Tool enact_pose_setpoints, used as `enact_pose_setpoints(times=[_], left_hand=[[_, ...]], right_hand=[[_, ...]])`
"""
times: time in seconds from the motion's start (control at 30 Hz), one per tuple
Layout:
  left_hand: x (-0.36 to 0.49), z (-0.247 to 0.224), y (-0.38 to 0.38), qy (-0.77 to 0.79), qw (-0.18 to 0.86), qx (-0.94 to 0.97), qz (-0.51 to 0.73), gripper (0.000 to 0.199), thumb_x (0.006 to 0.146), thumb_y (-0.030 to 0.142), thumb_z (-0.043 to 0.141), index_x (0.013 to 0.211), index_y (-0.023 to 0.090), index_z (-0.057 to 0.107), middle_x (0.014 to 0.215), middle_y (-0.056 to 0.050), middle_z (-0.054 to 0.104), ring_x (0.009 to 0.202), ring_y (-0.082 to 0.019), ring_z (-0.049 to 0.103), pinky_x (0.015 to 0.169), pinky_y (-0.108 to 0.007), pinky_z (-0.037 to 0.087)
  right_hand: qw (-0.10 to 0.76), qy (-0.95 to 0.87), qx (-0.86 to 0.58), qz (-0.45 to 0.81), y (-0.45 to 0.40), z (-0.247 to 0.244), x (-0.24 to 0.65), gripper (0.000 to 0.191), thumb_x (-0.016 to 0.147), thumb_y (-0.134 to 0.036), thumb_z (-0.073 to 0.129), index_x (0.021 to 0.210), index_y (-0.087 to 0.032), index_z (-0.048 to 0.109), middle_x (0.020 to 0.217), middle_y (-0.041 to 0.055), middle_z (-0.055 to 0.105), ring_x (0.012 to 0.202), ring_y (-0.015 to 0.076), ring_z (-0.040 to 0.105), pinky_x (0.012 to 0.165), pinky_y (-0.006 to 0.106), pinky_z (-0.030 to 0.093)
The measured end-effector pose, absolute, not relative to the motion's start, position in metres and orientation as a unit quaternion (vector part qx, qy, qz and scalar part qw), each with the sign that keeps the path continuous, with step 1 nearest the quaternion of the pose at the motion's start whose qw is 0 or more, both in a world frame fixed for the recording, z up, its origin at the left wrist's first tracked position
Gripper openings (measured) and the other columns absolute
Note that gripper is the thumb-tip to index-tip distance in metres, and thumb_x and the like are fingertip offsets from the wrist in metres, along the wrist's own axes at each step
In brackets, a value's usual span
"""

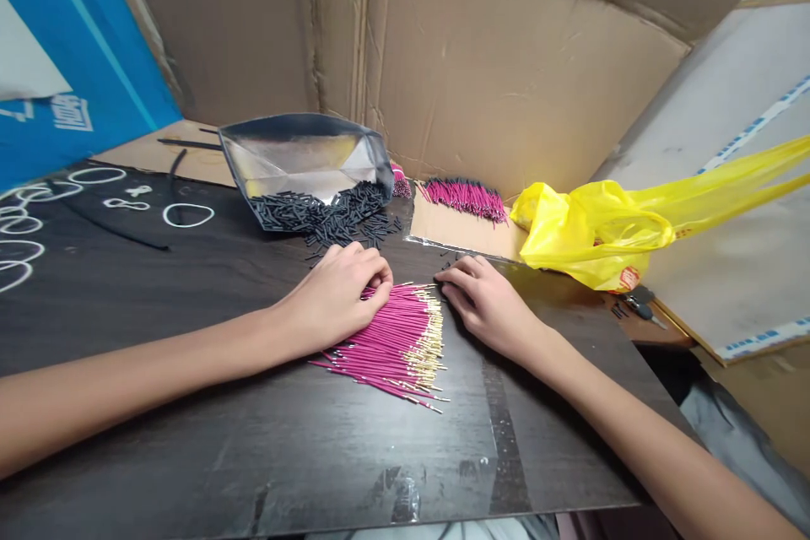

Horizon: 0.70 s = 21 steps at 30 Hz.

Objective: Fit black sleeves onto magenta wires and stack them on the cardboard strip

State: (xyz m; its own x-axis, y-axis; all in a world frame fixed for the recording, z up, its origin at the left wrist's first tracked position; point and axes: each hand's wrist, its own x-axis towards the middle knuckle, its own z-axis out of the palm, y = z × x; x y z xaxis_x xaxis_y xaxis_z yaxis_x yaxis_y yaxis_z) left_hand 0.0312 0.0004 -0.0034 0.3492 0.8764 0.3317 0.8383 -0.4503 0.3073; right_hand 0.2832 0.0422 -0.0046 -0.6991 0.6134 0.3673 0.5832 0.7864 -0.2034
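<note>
Fanned pile of pink wires (389,333) on the dark tabletop (253,447), gold-coloured ends to the right; left hand (342,295) curled over the pile's far-left part, thumb drawn to fingers, any grasped wire hidden; right hand (487,304) just right of the pile, fingers bent, whether grasping anything cannot be told; work judged part done: beyond the pile and to its right, a dark-ended pink bundle (465,198) on a cardboard sheet (465,237), apparently the finished share; the pile, its gold ends bare, apparently the share left; behind the pile, many short black tubes (316,215) spill from a foil-lined pouch (284,160).
</note>
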Motion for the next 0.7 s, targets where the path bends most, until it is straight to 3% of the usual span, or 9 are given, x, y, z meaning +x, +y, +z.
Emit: enact_pose_setpoints(times=[0.27, 0.47, 0.7], left_hand=[[0.035, -0.002, 0.000, 0.500, 0.044, 0.835, 0.226, 0.026, 0.097, 0.036, 0.048, 0.099, 0.020, 0.067, 0.102, -0.004, 0.065, 0.098, -0.023, 0.052, 0.090, -0.041, 0.038], [0.034, -0.005, 0.003, 0.481, 0.071, 0.841, 0.238, 0.025, 0.096, 0.036, 0.048, 0.093, 0.020, 0.067, 0.097, -0.003, 0.064, 0.096, -0.022, 0.052, 0.090, -0.039, 0.038], [0.035, -0.004, 0.002, 0.456, 0.078, 0.852, 0.244, 0.021, 0.098, 0.032, 0.049, 0.090, 0.017, 0.061, 0.094, -0.003, 0.062, 0.092, -0.020, 0.050, 0.085, -0.035, 0.037]], right_hand=[[0.237, -0.906, -0.332, 0.112, 0.032, -0.001, 0.273, 0.018, 0.099, -0.035, 0.058, 0.101, -0.020, 0.068, 0.097, 0.0057, 0.065, 0.097, 0.0215, 0.055, 0.091, 0.037, 0.046], [0.215, -0.899, -0.356, 0.136, 0.030, -0.001, 0.263, 0.011, 0.097, -0.024, 0.059, 0.088, -0.019, 0.058, 0.090, 0.0044, 0.063, 0.090, 0.0202, 0.055, 0.084, 0.036, 0.044], [0.226, -0.915, -0.317, 0.108, 0.030, -0.007, 0.262, 0.011, 0.100, -0.018, 0.047, 0.089, -0.019, 0.049, 0.095, 0.0076, 0.060, 0.091, 0.0215, 0.053, 0.084, 0.036, 0.045]])
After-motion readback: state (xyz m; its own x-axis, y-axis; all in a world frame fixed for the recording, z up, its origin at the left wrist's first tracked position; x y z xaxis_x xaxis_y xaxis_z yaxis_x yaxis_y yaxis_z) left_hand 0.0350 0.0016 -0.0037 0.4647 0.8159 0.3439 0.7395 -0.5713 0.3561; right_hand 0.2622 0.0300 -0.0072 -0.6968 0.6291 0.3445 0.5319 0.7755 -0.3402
